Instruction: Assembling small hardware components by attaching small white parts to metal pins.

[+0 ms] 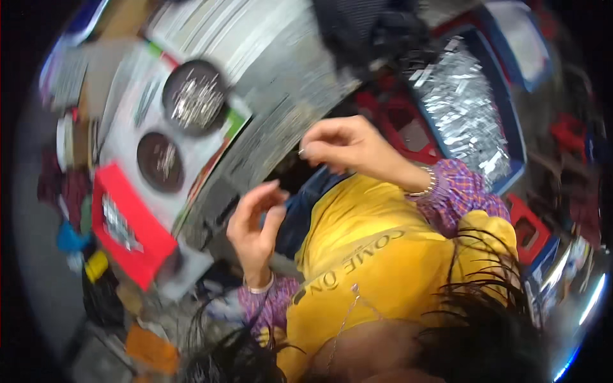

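My right hand (350, 148) is raised near the bench's edge, with thumb and index finger pinched together. A tiny bright speck (301, 152) shows at their tips, too small to name. Lower and to the left, my left hand (252, 228) hovers with curved fingers and the thumb apart, and nothing shows between them. Left of both hands, a dark round bowl (168, 96) holds a heap of thin silvery metal pieces (196, 99). A smaller dark dish (149, 167) nearby has fewer such pieces. Neither hand touches these containers.
A red tray (153, 250) with shiny pieces stands at the left. On the right, a blue crate (514, 148) is full of silvery strips (463, 96), next to a red plastic stool or crate (408, 124). The worn grey bench (281, 96) reaches across the top.
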Demonstrator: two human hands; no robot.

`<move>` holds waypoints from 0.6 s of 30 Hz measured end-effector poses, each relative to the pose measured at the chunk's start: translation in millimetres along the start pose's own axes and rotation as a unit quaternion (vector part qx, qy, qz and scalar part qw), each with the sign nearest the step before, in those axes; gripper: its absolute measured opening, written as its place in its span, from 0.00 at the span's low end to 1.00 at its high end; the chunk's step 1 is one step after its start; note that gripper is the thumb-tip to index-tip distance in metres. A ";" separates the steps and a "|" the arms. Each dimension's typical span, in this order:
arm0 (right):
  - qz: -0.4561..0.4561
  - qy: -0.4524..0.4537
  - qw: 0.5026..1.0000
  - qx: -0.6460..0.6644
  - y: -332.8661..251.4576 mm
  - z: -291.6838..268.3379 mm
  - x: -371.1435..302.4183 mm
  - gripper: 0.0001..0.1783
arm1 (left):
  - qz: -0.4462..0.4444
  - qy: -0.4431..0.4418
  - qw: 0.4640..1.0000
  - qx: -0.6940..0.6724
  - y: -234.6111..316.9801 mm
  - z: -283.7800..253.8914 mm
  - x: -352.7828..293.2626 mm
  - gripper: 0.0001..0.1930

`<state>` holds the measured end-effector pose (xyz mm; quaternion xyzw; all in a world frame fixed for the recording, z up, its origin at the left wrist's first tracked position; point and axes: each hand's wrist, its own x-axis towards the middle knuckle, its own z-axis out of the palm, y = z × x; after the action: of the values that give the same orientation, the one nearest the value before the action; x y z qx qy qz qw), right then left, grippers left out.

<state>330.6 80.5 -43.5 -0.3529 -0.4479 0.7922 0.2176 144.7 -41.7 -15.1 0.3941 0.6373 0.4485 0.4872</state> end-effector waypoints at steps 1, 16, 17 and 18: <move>-0.021 0.004 0.999 -0.044 -2.1 3.9 -0.1 0.07 | 0.000 -0.013 1.000 0.005 -2.1 1.5 2.3 0.17; -0.180 -0.036 0.949 -0.256 3.1 17.3 2.3 0.07 | -0.002 -0.018 1.000 -0.008 -12.5 1.7 6.4 0.16; -0.186 -0.046 0.946 -0.263 1.8 13.3 1.6 0.07 | -0.015 -0.021 1.000 -0.013 -13.3 1.6 6.8 0.16; -0.192 -0.043 0.945 -0.261 1.0 9.1 -0.2 0.07 | -0.026 -0.020 0.999 -0.013 -12.7 0.9 7.2 0.16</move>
<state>323.8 74.7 -41.1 -0.2707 -0.7068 0.6053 0.2465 143.1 -38.4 -29.2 0.3798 0.6320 0.4355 0.5164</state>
